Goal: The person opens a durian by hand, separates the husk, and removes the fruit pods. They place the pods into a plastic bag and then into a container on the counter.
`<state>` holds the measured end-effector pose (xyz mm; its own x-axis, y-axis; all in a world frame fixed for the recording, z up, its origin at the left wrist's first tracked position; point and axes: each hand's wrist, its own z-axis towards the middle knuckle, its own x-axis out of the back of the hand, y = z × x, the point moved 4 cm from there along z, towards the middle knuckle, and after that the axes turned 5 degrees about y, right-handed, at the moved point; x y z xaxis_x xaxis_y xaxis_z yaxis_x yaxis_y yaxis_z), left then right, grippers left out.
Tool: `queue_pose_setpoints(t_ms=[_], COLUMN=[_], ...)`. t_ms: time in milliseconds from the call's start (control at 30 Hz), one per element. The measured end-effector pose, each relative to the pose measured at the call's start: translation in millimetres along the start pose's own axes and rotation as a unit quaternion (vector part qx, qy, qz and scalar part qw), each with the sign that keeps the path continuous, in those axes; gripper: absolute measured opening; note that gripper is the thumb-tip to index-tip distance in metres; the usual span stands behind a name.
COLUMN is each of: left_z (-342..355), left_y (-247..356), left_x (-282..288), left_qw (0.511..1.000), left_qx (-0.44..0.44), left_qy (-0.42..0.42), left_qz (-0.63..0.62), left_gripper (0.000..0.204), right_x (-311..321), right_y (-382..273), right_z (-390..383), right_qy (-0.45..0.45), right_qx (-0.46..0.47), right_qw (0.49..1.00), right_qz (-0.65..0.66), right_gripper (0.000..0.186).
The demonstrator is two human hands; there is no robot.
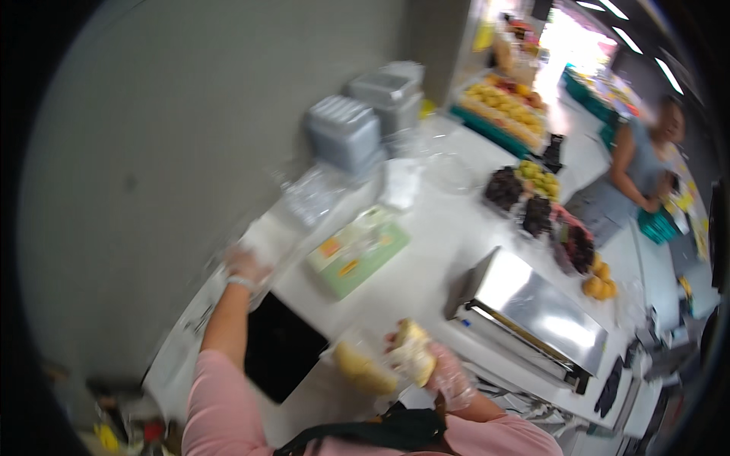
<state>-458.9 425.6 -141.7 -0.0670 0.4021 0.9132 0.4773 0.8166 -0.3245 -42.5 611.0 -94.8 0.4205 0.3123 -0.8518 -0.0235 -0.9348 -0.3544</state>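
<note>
The gloved right hand, fingers closed around a pale-yellow fruit piece at the table's near side; left hand beyond a black tablet-like panel, finger spread indeterminable through blur.

At five o'clock the right hand held yellowish food; toward nine, the left hand blurred over the desk.

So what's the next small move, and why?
Probably set the pale yellow piece down beside the similar piece: the gloved right hand holds it close by, while the left hand is away near the wall, too blurred to read.
</note>
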Motion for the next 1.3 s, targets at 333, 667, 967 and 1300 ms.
queue_pose_setpoints(t_ms=[333, 667, 967, 1300], left_z=[43.7, 45.2, 37.6, 60.5], left_y=[-3.5, 9.5, 19.5, -19.0], left_x=[-46.8, -48.0, -15.3, -57.6], left_qw=[0.968, 0.973, 0.973, 0.964], left_qx=[0.031, -0.011, 0.001, 0.000], left_qy=[0.014, 0.079, 0.058, 0.118], left_qz=[-0.248, -0.215, -0.222, -0.238], left_gripper=[0.051, 0.083, 0.052, 0.046], right_x=[-4.0, -9.2, -3.8, -13.9], right_y=[2.3, 5.3, 6.7, 3.4], right_z=[18.6, 25.5, 31.5, 32.2], right_qy=[-0.020, -0.023, -0.025, -0.031], right_qx=[-0.031, -0.041, -0.050, -0.044], right_qw=[0.999, 0.999, 0.998, 0.998], right_qz=[0.009, 0.010, 0.036, 0.025], right_gripper=[0.073, 0.071, 0.071, 0.072])
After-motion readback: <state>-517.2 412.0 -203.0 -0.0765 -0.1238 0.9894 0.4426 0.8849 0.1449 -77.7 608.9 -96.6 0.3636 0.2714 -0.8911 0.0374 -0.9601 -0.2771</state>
